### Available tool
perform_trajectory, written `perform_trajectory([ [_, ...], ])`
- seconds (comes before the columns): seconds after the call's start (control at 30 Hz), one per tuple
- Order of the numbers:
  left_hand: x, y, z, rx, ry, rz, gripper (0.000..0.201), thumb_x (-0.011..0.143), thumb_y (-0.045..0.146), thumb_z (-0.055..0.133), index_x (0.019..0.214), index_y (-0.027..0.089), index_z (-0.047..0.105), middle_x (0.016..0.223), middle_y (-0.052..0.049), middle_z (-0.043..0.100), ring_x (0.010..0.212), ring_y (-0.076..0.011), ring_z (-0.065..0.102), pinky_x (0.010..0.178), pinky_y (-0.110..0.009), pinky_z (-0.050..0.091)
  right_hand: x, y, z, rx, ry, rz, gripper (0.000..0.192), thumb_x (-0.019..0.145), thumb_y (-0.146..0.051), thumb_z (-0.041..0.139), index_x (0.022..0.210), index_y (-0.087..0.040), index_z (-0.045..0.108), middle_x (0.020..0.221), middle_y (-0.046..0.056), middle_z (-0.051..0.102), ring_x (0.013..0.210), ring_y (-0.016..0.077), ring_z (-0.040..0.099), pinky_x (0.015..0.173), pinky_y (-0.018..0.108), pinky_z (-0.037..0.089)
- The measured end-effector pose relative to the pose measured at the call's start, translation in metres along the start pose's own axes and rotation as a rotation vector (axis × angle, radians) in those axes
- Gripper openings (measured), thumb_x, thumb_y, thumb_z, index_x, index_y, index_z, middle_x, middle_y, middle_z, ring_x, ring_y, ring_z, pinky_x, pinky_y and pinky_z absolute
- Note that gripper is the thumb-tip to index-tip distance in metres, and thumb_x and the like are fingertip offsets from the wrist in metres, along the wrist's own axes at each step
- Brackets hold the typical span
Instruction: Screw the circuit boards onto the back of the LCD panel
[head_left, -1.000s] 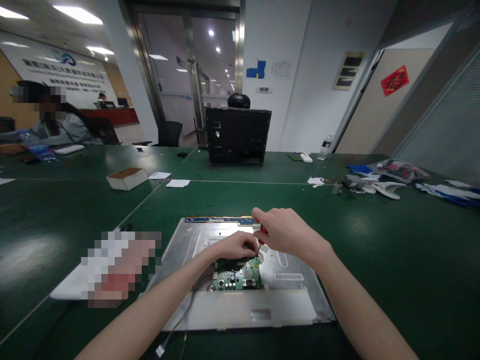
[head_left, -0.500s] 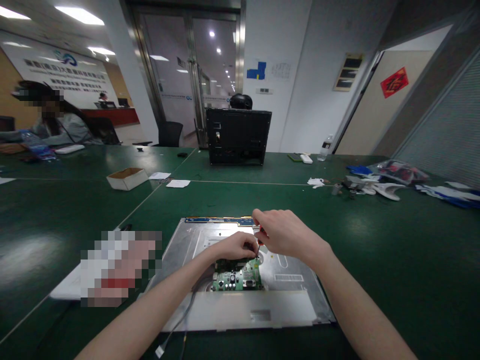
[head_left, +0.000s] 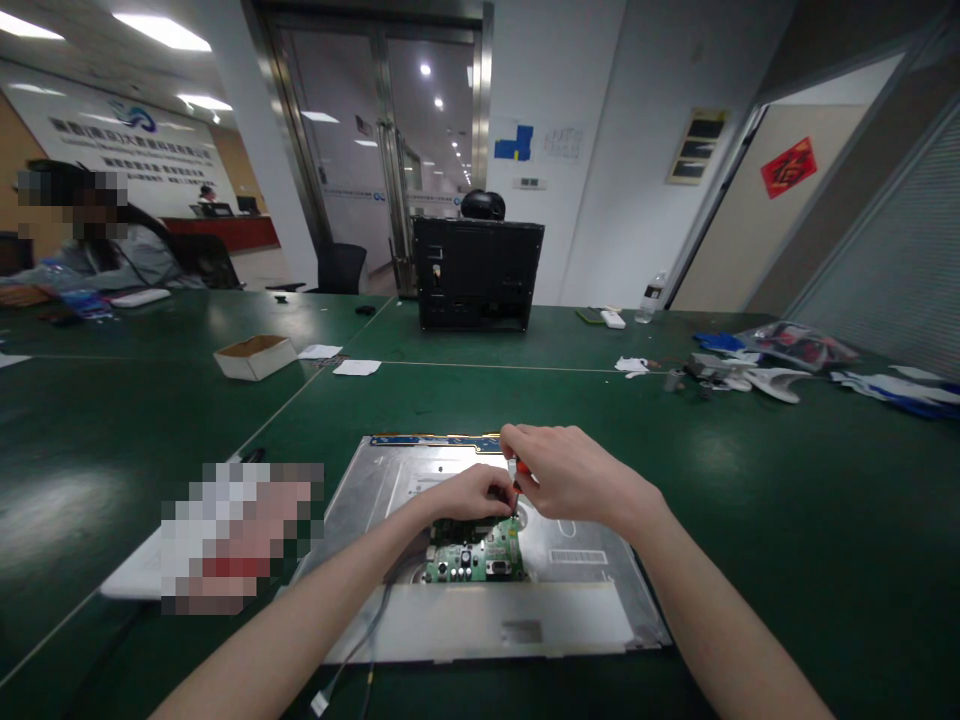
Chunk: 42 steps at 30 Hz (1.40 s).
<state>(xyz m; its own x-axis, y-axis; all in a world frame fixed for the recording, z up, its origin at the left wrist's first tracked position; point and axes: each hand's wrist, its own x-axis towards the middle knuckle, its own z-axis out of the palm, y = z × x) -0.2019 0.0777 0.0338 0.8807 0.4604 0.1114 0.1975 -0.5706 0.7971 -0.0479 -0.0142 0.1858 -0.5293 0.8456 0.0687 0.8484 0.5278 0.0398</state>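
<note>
A metal-backed display panel [head_left: 600, 610] lies flat on the green table, with a green circuit board [head_left: 480, 548] at its middle. My right hand [head_left: 571, 468] is closed round a screwdriver [head_left: 523, 468] whose handle shows red; its shaft points down to the board's upper right corner. My left hand [head_left: 476, 492] rests over the board's upper edge, thumb and fingers pinched beside the screwdriver's tip. Whatever sits in that pinch is hidden. A blue circuit strip [head_left: 435, 440] runs along the panel's far edge. A cable with a white plug [head_left: 320, 703] trails off the near left side.
To the left lies a white item [head_left: 135, 575], partly blurred out. Farther off are an open box [head_left: 255, 358], papers [head_left: 357, 368] and a black monitor casing [head_left: 478, 275]. Loose parts and bags [head_left: 795, 345] lie at right. A person [head_left: 135, 255] sits at far left.
My right hand has turned slightly round the screwdriver, showing more of its red handle. My left hand has stayed in place.
</note>
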Motion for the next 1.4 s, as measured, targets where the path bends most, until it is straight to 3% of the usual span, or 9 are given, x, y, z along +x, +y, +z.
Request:
perform_trajectory([
  [0.23, -0.001, 0.008, -0.002, -0.022, -0.014, 0.018, 0.011, 0.071, 0.008, 0.060, 0.078, 0.014, 0.067, 0.077, 0.001, 0.064, 0.072, -0.0121, 0.058, 0.068, -0.019, 0.043, 0.006, 0.004, 0.005, -0.105, 0.007, 0.111, 0.016, 0.086, -0.034, 0.047, 0.094, -0.021, 0.048, 0.074, 0.003, 0.064, 0.063, 0.0179, 0.059, 0.048, 0.027, 0.021],
  [0.53, 0.000, -0.004, 0.001, 0.024, 0.005, 0.022, 0.007, 0.073, 0.013, 0.061, 0.078, 0.013, 0.066, 0.075, 0.000, 0.066, 0.071, -0.0140, 0.059, 0.066, -0.021, 0.043, -0.001, -0.001, 0.000, 0.005, 0.013, -0.040, 0.017, 0.078, -0.024, 0.051, 0.095, -0.020, 0.046, 0.088, 0.003, 0.062, 0.067, 0.0156, 0.056, 0.049, 0.027, 0.025],
  [0.87, 0.000, 0.006, -0.003, -0.017, -0.016, 0.011, 0.012, 0.071, 0.009, 0.060, 0.079, 0.014, 0.066, 0.077, 0.000, 0.064, 0.072, -0.0128, 0.058, 0.068, -0.020, 0.044, 0.006, 0.004, 0.005, -0.084, -0.002, 0.099, 0.019, 0.087, -0.036, 0.048, 0.099, -0.021, 0.048, 0.076, 0.004, 0.065, 0.067, 0.0193, 0.061, 0.049, 0.027, 0.023],
  [1.17, 0.000, 0.001, 0.000, 0.010, 0.019, 0.010, 0.005, 0.072, 0.014, 0.062, 0.076, 0.013, 0.065, 0.073, 0.001, 0.063, 0.070, -0.0134, 0.057, 0.066, -0.021, 0.043, 0.001, 0.001, 0.000, 0.038, 0.004, -0.028, 0.023, 0.078, -0.023, 0.051, 0.100, -0.020, 0.045, 0.089, 0.004, 0.062, 0.068, 0.0151, 0.056, 0.052, 0.027, 0.028],
  [1.4, -0.001, 0.005, -0.002, -0.013, -0.013, 0.008, 0.012, 0.072, 0.011, 0.061, 0.081, 0.013, 0.067, 0.081, -0.001, 0.065, 0.073, -0.0138, 0.058, 0.069, -0.021, 0.044, 0.006, 0.002, 0.006, -0.025, 0.025, 0.038, 0.021, 0.082, -0.027, 0.047, 0.102, -0.020, 0.045, 0.078, 0.002, 0.064, 0.065, 0.0177, 0.058, 0.049, 0.027, 0.023],
])
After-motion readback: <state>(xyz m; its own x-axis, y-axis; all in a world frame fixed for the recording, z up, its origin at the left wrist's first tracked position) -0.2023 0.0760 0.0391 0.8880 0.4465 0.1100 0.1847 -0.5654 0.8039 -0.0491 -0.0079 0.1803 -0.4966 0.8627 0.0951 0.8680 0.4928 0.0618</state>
